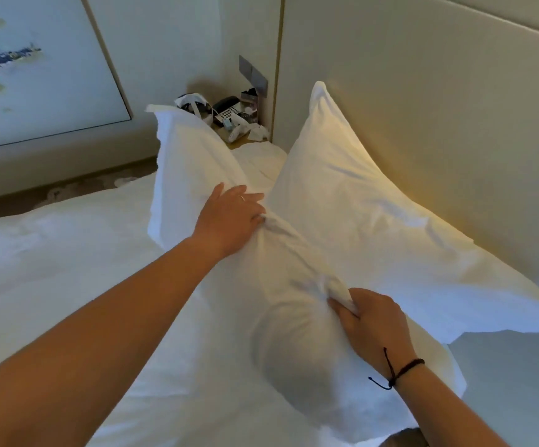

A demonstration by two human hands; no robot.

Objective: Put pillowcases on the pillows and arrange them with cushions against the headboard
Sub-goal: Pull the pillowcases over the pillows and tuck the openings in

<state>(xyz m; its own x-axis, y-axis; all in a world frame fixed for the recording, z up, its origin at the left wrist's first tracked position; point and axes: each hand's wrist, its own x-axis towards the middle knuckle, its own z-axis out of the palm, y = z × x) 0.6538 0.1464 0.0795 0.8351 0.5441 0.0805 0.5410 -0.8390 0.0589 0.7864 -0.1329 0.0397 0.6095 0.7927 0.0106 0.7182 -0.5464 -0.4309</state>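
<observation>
A: Head view: what are the hands doing?

B: The left hand (232, 217) presses, fingers spread wide, on the near pillow (287, 324) lying on the bed (52, 262); the right hand (371, 321) pinches a fold of its pillowcase; a second pillow (352, 201) leans on the headboard (439, 108).

A: Risks? Containers?

B: Tugging that fold could leave the case bunched; the pillowcase holds the pillow; the bedside table (239, 143) carries clutter.
</observation>
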